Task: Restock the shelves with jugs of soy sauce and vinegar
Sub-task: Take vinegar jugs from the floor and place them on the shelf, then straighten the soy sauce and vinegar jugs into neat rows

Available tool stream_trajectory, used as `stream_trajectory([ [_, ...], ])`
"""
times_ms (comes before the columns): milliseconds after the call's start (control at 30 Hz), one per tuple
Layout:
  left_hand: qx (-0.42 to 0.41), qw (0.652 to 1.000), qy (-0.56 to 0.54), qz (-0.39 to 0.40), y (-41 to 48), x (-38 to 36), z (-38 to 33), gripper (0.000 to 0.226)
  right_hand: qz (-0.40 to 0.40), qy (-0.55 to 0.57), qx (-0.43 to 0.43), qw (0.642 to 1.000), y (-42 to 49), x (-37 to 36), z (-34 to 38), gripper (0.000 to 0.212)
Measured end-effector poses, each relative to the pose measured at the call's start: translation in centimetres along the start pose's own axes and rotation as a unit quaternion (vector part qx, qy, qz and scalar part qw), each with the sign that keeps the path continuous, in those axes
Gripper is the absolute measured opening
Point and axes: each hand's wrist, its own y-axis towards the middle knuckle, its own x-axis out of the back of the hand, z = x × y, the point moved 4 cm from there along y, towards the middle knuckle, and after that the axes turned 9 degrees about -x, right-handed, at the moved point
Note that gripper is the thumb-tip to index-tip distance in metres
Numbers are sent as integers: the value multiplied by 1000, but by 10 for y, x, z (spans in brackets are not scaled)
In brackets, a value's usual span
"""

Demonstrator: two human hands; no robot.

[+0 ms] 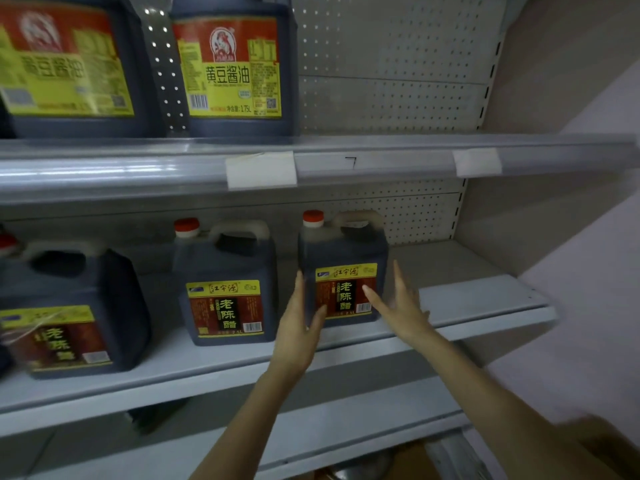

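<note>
I take the end jug [346, 258], the rightmost vinegar jug on the middle shelf [485, 296], as my landmark.

Far to its left and one level up stands a soy jug [65, 64]. A second soy jug [232, 71] stands above and a little left of the end jug. From there the top shelf [381, 142] is bare, above the end jug and to its right.

On the end jug's own level, the far vinegar jug [65, 306] sits well to the left, nearer the front edge and blurred. The middle vinegar jug [225, 285] stands just left of the end jug, apart from it, with its label forward.

The left hand [301, 320] lies flat against the end jug's left side. Its fingers are straight and together and its thumb is on the lower front corner, so it presses the jug and wraps nothing.

The end jug stands upright with its label facing me, set back from the front edge.

The right hand [398, 306] is at its right front, fingers straight and spread wide. It is blurred, and I cannot tell whether it touches the jug.

Right of the end jug the middle shelf is bare to its end.

I judge this jug to be placed and only being squared up. With three vinegar and two soy jugs up and open room on both levels, I put the restock at partway. I see no spare jugs waiting.
</note>
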Motion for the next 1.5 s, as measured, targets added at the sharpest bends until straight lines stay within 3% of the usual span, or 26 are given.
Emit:
stream_trajectory([
  [67,-88,985,134,-57,-24,18,-5,55,-16,-80,0,997,-16,-3,-10,84],
  [133,-122,956,260,-68,-43,35,3,52,-41,-141,14,989,-34,-2,-14,81],
  [267,-86,920,383,-17,-66,75,15,62,-74,-210,37,974,-61,7,-9,83],
  [433,-69,889,453,-27,-78,134,-8,67,-77,-263,76,959,-88,5,14,89],
  [533,-65,880,469,-47,-80,172,-31,70,-70,-254,106,959,-103,6,37,84],
  [667,-72,865,489,-84,-82,221,-68,77,-98,-230,167,954,-121,9,75,112],
  [867,-86,854,496,-133,-85,277,-105,71,-153,-179,240,942,-150,14,132,113],
  [1167,-183,867,434,-163,-50,287,-170,81,-187,-17,311,932,-164,24,221,89],
  [1500,-274,902,311,-118,49,299,-195,74,-269,77,289,916,-139,26,282,79],
])
